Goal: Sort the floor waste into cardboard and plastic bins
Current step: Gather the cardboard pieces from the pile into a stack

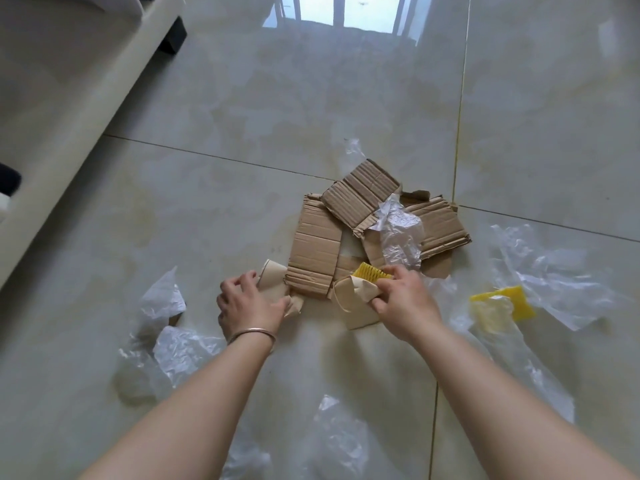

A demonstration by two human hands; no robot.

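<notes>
Cardboard scraps (313, 252) lie heaped mid-floor, barely sorted. Left hand (247, 304) grips a folded brown paper piece (275, 277); right hand (403, 301) pinches another (356, 292) beside yellow foam netting (369, 271). Clear plastic film (547, 271) lies scattered all around. No bins show; nearly everything seems left to do.

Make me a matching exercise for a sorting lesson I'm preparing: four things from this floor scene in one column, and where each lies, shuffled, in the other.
Things:
1. crumpled paper piece
2. yellow foam net
3. clear plastic bag
4. yellow sponge-like piece

Places:
A. draped over the cardboard pile
B. on the floor to the right, partly under clear film
C. gripped by the left hand
D. beside the right hand, which holds a beige paper scrap

Pairs: 1-C, 2-D, 3-A, 4-B
</notes>
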